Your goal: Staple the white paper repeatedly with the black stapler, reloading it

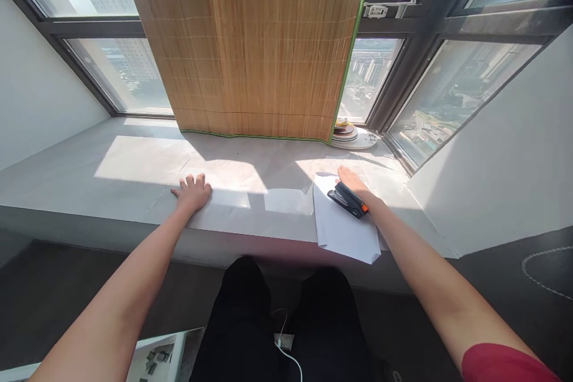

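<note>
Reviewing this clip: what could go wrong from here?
The white paper juts past the front edge of the sill, so it could slide off, perhaps taking the stapler on top along. The right hand lies close to the stapler and might knock it. The bamboo blind hangs close to the stacked plates; a swing could nudge them.

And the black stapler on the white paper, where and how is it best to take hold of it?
Probably around the middle of the stapler, with thumb and fingers on its two long sides, coming from above and the left. It is long and narrow and lies slantwise on the paper; its left side is unobstructed, while the right hand is close beyond it.
</note>
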`<action>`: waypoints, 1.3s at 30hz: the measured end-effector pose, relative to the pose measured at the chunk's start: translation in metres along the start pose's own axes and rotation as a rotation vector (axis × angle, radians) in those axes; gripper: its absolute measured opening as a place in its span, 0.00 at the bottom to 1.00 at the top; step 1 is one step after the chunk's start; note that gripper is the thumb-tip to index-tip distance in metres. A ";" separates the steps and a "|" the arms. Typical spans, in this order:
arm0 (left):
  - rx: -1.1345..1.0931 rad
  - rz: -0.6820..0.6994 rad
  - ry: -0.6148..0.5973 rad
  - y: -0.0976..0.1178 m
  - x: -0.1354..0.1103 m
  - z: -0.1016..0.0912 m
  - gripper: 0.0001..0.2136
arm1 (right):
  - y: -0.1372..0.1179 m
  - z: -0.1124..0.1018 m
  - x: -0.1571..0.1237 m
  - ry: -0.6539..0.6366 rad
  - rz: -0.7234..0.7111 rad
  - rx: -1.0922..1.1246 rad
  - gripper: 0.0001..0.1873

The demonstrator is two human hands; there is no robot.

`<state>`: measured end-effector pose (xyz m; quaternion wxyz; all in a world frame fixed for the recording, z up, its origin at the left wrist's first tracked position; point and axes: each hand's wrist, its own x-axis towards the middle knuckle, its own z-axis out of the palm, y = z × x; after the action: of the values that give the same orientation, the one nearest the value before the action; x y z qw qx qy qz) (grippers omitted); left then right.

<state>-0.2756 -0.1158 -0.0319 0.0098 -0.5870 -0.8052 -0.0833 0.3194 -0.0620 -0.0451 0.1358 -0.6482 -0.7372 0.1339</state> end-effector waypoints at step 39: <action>-0.037 0.033 -0.020 0.003 -0.004 -0.001 0.29 | -0.136 0.033 0.038 0.141 0.284 -0.074 0.24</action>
<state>-0.2719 -0.1186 -0.0309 -0.0080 -0.6010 -0.7939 -0.0922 0.1772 -0.0415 -0.0233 0.1429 -0.7581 -0.6314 0.0789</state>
